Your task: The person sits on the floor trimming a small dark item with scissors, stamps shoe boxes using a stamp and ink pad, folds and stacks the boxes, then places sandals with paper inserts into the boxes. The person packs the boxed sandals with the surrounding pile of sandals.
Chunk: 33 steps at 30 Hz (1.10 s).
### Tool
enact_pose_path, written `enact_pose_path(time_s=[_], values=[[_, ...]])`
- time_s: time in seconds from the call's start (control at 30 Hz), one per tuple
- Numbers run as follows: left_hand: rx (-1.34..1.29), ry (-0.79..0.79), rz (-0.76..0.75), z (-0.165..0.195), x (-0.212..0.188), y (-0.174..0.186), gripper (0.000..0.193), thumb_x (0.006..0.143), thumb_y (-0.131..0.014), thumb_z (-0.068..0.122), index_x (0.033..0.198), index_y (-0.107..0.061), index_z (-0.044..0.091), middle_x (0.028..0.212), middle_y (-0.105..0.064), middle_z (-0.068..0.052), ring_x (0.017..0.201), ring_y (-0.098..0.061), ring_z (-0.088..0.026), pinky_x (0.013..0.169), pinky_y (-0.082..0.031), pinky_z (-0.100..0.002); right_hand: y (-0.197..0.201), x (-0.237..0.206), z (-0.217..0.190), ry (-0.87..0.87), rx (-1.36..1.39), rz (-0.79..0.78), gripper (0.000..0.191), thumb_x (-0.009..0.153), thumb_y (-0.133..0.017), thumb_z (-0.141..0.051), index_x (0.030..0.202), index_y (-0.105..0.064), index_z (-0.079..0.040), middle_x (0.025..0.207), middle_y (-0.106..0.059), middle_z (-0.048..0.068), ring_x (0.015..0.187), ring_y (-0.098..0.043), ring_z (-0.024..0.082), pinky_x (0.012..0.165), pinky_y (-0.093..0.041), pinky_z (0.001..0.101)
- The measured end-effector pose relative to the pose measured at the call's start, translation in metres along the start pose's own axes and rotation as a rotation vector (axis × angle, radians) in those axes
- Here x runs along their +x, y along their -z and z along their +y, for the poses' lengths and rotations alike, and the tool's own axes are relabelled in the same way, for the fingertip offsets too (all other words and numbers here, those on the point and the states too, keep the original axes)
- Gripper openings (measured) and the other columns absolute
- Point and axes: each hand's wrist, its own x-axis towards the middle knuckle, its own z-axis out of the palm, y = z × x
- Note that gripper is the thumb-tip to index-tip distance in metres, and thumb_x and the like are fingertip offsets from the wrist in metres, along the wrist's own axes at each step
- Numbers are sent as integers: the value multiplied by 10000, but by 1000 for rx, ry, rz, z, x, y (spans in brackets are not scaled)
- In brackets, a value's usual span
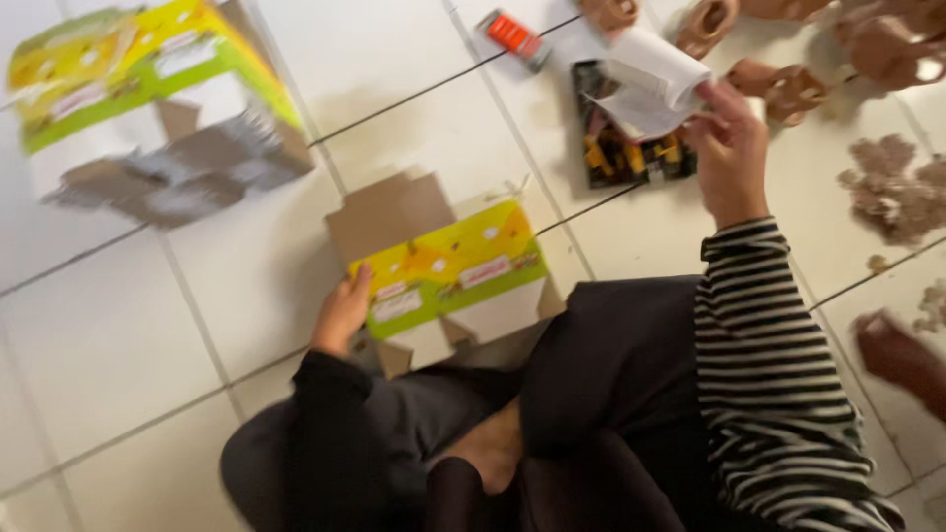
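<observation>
1. I sit on a white tiled floor (118,335) with my legs folded, and a small yellow-and-green printed cardboard box (448,281) with open brown flaps stands on the tiles just in front of my knees.
2. My left hand (342,313) rests against the left side of that box, fingers curled round its edge and gripping it; the black sleeve runs back toward my lap.
3. My right hand (727,148) is raised well apart from the box, up and to the right of it, with the arm in a black-and-white striped sleeve stretched forward.
4. The fingers of my right hand are closed in a pinch on a curled white sheet of paper (650,84), which bends back over itself above the tiles.
5. Under that paper lies a dark flat printed packet with yellow patches (621,153), flat on the floor.
6. A second, larger yellow-and-green cardboard box (148,108) with grey-brown flaps is at the upper left, blurred, well apart from both hands.
7. A small orange-and-grey object (514,36) lies at the top of the floor; I cannot tell what it is.
8. Brown moulded pieces (788,89) and brown crumbly clumps (892,192) are scattered on the tiles to the right of my right hand.
</observation>
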Motion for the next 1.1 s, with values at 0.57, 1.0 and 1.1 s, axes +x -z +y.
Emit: enact_pose_path(time_s=[0.57,1.0,1.1], values=[[-406,-49,163,50,-90,-29,1158,833,-346,859,1575,-227,-23,1545,-446,-274,1456,-424,-388,1172,-334,-411,-215,-82,5,-316,-289,-342,152,869,-629,-55,947,-753,-15,903,-751,137,624,-619,231,535,-507,390],[-380,144,164,46,-139,-9,929,900,-211,768,1553,-345,122,1441,-571,-209,1269,-552,-414,1039,-419,-493,-209,-78,-7,-978,-262,-620,946,900,-363,-803,1590,-363,-157,1616,-373,184,1421,-387,402,989,-373,785],[-385,24,267,23,-156,6,879,957,-186,748,1482,-456,97,1359,-638,-234,1222,-584,-421,1015,-448,-494,-234,-97,-20,-997,-318,-640,890,893,-368,-789,1570,-416,-213,1572,-478,151,1328,-494,428,996,-411,695]])
